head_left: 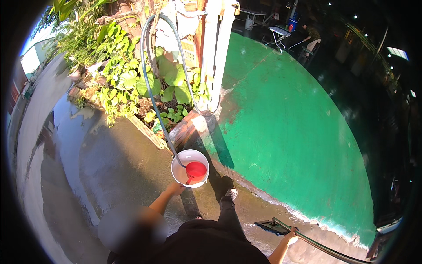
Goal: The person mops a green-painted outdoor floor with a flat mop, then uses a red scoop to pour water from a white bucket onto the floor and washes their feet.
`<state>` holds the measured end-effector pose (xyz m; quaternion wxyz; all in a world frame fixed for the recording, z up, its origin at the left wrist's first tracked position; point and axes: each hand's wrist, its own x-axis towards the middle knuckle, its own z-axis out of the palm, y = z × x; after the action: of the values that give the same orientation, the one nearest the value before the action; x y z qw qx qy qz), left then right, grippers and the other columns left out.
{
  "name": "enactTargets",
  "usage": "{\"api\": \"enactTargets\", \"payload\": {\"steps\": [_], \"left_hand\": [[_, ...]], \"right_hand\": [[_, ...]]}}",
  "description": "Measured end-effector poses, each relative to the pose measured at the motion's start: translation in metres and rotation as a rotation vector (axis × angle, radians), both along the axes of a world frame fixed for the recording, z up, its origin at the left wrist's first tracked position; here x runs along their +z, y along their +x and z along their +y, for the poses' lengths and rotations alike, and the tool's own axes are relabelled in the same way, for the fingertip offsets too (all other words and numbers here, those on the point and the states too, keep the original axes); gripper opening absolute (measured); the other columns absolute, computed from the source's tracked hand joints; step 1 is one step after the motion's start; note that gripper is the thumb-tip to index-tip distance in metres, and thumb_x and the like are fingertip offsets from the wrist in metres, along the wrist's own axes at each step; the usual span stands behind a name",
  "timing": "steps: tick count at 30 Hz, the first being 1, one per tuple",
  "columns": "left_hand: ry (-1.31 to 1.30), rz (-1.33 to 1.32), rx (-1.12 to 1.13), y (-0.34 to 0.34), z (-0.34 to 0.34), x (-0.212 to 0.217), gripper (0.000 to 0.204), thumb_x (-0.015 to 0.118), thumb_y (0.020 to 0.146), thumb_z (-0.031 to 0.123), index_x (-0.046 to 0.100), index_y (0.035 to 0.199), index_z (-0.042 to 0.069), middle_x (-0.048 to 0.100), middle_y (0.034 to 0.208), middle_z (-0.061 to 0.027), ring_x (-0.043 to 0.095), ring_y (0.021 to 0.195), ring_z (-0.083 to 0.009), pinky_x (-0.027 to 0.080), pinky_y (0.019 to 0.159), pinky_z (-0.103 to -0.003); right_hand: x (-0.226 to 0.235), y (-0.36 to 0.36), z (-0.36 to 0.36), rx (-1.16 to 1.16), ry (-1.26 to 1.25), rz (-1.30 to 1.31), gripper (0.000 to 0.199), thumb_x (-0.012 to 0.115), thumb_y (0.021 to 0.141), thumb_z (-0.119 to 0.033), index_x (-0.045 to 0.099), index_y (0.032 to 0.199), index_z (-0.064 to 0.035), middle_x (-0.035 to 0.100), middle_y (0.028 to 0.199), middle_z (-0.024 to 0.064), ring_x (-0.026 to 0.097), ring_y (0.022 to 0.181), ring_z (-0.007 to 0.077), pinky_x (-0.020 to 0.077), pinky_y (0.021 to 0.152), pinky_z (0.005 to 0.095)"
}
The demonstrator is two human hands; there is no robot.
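Observation:
At the near left rim of a white bucket, my left hand is closed on the edge. Inside the bucket is cloudy water with a red dipper in it. A grey hose loops down from above, and its end goes into the bucket beside the dipper. My right hand wraps round the pole of a long-handled floor squeegee. Its wide dark head is low over the wet ground, to the left of that hand; whether it touches is hard to tell.
Leafy plants grow in a brick-edged bed ahead, beside a white post. A green painted floor with a rough raised edge spreads to the right. Far back, a person holds a pole near a folding table.

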<state>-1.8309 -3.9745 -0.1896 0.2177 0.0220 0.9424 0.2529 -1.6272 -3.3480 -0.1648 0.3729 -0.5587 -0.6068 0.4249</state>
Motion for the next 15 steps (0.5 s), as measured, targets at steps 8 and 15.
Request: {"api": "enactTargets", "payload": {"steps": [8,15], "left_hand": [[0.077,-0.018,0.059,-0.131,0.102,0.026,0.028,0.049,0.079,0.028,0.066,0.088,0.008,0.063,0.085,-0.0171,0.061,0.081,-0.033,0.046,0.076,-0.042],[0.138,-0.024,0.25,-0.158,0.16,0.047,0.027,0.052,0.081,0.027,0.066,0.092,0.006,0.064,0.088,-0.0154,0.061,0.083,-0.0302,0.047,0.076,-0.038]], "right_hand": [[0.019,-0.235,0.017,0.429,0.137,0.027,0.015,0.066,0.064,-0.013,0.056,0.067,-0.0022,0.052,0.061,0.008,0.046,0.056,0.017,0.0421,0.055,0.0311],[0.037,-0.434,-0.002,0.995,0.018,-0.202,0.011,0.068,0.066,-0.004,0.065,0.077,-0.0054,0.06,0.072,0.0036,0.056,0.068,0.0126,0.0453,0.064,0.0256]]}}
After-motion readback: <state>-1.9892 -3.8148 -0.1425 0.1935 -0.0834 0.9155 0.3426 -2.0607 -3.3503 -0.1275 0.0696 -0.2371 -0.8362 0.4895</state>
